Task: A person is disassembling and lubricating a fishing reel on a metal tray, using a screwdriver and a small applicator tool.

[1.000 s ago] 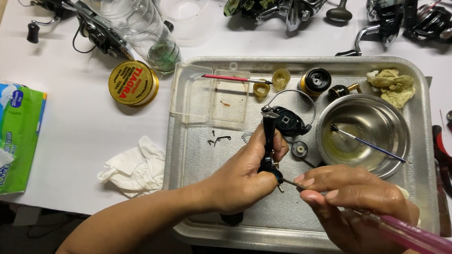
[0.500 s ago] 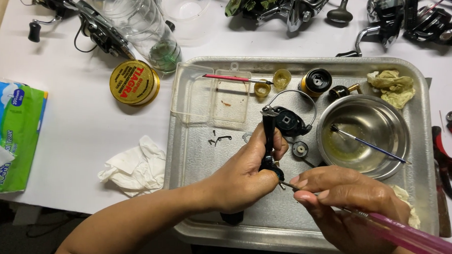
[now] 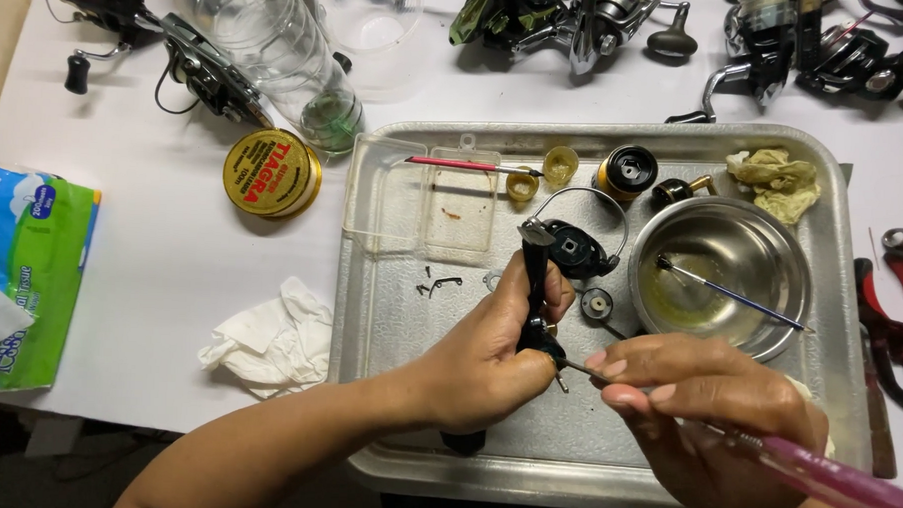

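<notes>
While the left hand [image 3: 488, 360] clamps the black reel body [image 3: 542, 287] at centre frame over the metal tray [image 3: 389, 312], the right hand [image 3: 706, 413], pinching the pink-handled tool [image 3: 824, 477], should probably steady its tip gently.

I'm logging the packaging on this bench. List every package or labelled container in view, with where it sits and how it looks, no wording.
Round tin: on the white table, left of the metal tray; flat, yellow lid with red lettering.
Tissue pack: at the table's left edge; soft, green and blue, white tissue sticking out.
Clear plastic box: in the tray's upper left corner; open, rectangular, no label visible.
</notes>
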